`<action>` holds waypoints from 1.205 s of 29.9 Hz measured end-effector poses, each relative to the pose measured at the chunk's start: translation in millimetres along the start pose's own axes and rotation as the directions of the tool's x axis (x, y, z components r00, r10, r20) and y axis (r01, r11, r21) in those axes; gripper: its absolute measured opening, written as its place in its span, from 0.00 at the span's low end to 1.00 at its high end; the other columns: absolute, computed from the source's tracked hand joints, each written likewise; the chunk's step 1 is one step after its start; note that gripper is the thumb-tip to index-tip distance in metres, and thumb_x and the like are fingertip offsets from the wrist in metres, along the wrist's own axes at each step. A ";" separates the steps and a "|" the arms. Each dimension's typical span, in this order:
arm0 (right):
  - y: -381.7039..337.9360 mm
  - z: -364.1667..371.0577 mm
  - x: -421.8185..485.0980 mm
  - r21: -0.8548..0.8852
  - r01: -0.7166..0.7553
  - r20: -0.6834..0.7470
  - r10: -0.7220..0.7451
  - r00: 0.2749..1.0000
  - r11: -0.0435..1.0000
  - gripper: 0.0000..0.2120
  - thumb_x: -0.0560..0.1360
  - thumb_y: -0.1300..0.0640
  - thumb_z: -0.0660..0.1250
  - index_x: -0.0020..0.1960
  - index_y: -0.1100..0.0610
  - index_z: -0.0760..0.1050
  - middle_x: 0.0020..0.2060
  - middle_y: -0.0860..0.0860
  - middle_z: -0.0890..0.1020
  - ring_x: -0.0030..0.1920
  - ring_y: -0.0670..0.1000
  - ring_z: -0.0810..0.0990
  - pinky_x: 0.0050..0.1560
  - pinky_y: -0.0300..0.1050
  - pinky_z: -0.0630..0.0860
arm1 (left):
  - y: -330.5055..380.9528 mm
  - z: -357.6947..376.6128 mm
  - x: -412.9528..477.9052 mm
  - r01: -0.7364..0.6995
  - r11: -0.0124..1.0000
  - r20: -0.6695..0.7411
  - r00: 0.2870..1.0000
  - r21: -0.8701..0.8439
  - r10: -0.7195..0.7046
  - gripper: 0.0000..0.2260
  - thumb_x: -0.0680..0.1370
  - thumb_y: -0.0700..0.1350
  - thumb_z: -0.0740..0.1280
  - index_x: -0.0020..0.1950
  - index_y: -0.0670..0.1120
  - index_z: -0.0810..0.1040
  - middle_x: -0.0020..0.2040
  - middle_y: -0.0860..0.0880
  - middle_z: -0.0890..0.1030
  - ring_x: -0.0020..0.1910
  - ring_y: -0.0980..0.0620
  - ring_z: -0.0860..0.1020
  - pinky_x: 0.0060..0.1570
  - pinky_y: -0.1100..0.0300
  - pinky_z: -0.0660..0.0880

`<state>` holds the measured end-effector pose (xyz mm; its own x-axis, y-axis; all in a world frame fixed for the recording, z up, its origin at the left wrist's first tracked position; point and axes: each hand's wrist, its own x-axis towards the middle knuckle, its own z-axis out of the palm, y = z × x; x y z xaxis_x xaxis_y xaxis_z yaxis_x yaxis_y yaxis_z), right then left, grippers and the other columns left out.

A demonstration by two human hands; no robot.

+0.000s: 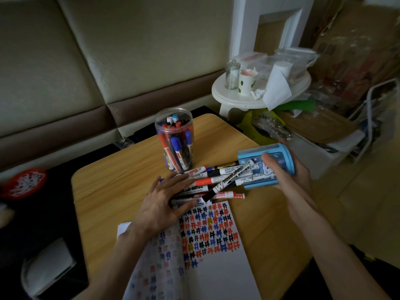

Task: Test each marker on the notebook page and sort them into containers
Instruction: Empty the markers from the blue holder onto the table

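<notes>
Left hand [164, 204]: fingers straight, spread flat on glossy plastic markers [218, 180].
Right hand [295, 179]: fingers curled round tipped blue holder [259, 184].
Jar [174, 126]: clear upright cylinder.
Worktop [108, 191]: woodgrain.

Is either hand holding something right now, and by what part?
The right hand grips the tipped blue container round its body, thumb on the upper side. The left hand holds nothing; its straight fingers rest on the loose markers.

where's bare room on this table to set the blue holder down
Bare wood lies left of the left hand, out to the wooden table's edge, and behind the loose marker pile, right of the clear plastic jar. The middle, from jar to open notebook, is crowded.
</notes>
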<state>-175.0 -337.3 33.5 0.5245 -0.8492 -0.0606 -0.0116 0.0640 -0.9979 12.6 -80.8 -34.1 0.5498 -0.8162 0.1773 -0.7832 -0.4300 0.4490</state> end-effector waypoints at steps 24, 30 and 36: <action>11.6 -3.9 9.0 -0.046 -0.046 -0.022 0.045 0.999 0.998 0.31 0.70 0.47 0.80 0.71 0.42 0.75 0.49 0.49 0.87 0.47 0.49 0.88 0.44 0.50 0.85 | 0.0 0.9 -0.9 -0.019 1.000 0.012 1.000 0.009 0.019 0.32 0.73 0.78 0.57 0.75 0.75 0.54 0.79 0.64 0.58 0.82 0.57 0.51 0.80 0.43 0.49; 14.0 -16.2 9.9 -0.029 -0.097 -0.042 0.095 0.995 0.995 0.13 0.71 0.49 0.79 0.52 0.42 0.79 0.49 0.51 0.87 0.47 0.50 0.87 0.44 0.50 0.84 | 2.5 4.8 0.4 -0.043 0.999 0.003 0.999 0.021 0.043 0.35 0.72 0.77 0.61 0.77 0.73 0.54 0.80 0.61 0.60 0.82 0.55 0.52 0.79 0.42 0.50; 14.3 -27.8 8.6 -0.037 -0.114 -0.059 0.111 0.992 0.993 0.14 0.71 0.47 0.79 0.54 0.44 0.80 0.46 0.48 0.87 0.44 0.48 0.87 0.44 0.49 0.84 | 1.9 5.4 -0.3 -0.050 0.999 -0.004 0.999 0.019 0.050 0.37 0.72 0.78 0.60 0.78 0.69 0.58 0.80 0.62 0.59 0.82 0.55 0.49 0.79 0.46 0.47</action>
<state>-194.2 -358.3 18.0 0.4690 -0.8662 -0.1727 -0.1029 0.1406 -0.9847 9.3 -83.5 -38.0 0.5108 -0.8354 0.2028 -0.8151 -0.3958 0.4230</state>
